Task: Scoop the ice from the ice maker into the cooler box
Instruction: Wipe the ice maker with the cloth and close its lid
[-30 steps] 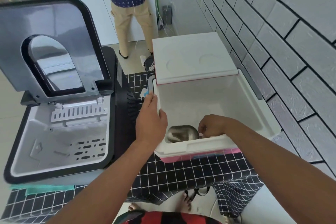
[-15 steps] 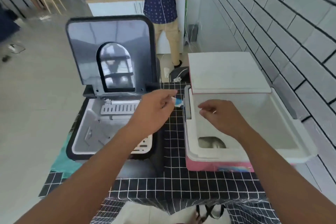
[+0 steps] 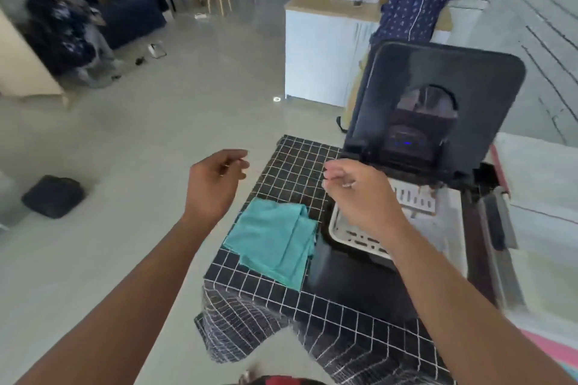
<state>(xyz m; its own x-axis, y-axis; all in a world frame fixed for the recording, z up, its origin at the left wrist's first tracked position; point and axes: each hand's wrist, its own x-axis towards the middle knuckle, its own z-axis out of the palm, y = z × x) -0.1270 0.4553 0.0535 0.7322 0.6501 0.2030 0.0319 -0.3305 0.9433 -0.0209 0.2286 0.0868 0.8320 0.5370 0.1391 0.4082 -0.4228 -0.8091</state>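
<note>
Left hand (image 3: 215, 180) hangs over the floor off the counter's (image 3: 291, 166) left edge, fingers loosely curled, grip holding nothing; a soft, folded teal cloth (image 3: 275, 241) lies on the black grid-patterned covering just right of it. Right hand (image 3: 359, 194), also loosely curled and empty, hovers over the near-left rim of the ice maker (image 3: 416, 222), so it is the nearer hand; glossy dark lid upright, white slotted plastic basket inside, no ice discernible. Cooler box (image 3: 544, 197), matte white with pink trim, sits far right just beside the maker; no scoop visible.

No text, label, brand or number is showing legibly anywhere; only a small blue light is glowing on the ice maker (image 3: 406, 143), too blurred to read as any sign.
</note>
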